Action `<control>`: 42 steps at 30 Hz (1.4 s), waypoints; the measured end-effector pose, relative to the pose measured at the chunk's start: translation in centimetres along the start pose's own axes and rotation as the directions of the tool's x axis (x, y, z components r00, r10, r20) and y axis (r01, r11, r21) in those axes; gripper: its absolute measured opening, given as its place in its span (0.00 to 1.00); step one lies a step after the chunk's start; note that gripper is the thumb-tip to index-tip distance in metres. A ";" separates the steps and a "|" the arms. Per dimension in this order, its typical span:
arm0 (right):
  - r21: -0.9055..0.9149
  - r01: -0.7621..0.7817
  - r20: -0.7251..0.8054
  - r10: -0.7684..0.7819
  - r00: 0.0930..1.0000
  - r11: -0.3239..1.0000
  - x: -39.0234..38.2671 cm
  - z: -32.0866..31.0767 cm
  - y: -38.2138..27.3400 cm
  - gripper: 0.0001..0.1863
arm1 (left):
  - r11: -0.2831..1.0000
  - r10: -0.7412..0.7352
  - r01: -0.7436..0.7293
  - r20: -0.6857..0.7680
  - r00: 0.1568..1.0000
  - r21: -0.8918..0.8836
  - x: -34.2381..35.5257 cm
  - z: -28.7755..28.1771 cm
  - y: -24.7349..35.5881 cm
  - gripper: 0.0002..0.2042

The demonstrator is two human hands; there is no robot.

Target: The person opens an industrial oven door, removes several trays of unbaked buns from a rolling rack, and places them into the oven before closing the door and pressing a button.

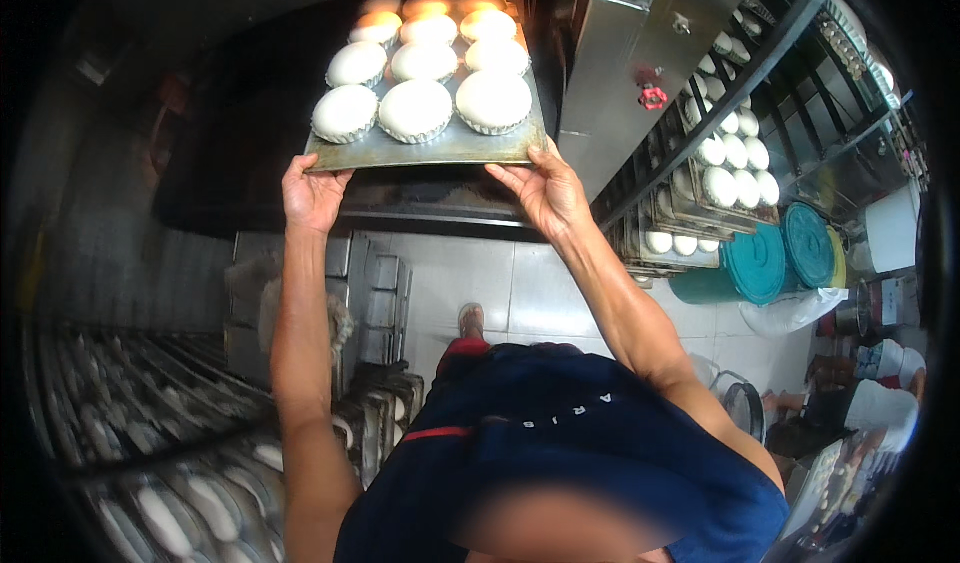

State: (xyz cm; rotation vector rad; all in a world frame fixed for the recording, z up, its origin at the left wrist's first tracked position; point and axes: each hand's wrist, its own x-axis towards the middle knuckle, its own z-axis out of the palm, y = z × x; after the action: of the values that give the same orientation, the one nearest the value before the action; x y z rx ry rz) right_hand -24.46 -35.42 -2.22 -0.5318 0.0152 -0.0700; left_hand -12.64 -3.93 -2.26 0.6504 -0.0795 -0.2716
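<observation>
Both my hands grip the near corners of a metal baking tray (440, 151). My left hand (314, 193) is closed on the left corner, thumb on top. My right hand (548, 191) pinches the right corner, with its fingers under the edge. Several pale, round dough buns (416, 110) in fluted metal tins stand on the tray in rows. The tray's far end reaches into the dark mouth of an oven (260, 113), where an orange glow lights the farthest buns.
A rack (700, 123) at the right holds more trays of round buns. Teal lidded bins (752, 263) stand beyond it. A red valve knob (653, 96) sticks out beside the oven. At lower left, long loaves of dough (165, 523) lie in tins. Another person (880, 403) is at the far right.
</observation>
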 end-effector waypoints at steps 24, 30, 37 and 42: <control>-0.140 0.072 -0.288 -0.110 0.951 0.988 2.2 3.1 -2.9 0.28 | 0.862 -0.319 0.369 -0.194 0.928 0.348 28.9 4.6 -4.9 0.22; -0.203 0.176 -0.366 -0.241 0.899 0.963 -2.3 2.6 -4.7 0.24 | 0.766 -0.522 0.462 0.014 0.853 0.448 34.4 2.9 -2.9 0.07; -0.233 0.341 -0.357 -0.406 0.841 0.911 -4.9 1.0 -8.8 0.26 | 0.650 -0.578 0.545 -0.121 0.807 0.530 35.9 3.9 -2.7 0.08; -0.404 0.457 -0.341 -0.594 0.728 0.792 -8.5 -1.3 -16.7 0.23 | 0.552 -0.429 0.399 -0.161 0.889 0.732 32.6 5.6 -3.6 0.11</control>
State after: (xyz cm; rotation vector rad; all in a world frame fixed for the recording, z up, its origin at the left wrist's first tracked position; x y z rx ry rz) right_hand -33.98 -49.81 5.12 -0.8004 0.3400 -0.7786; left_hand 17.02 -18.87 -0.41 1.5199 -0.0702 -0.7400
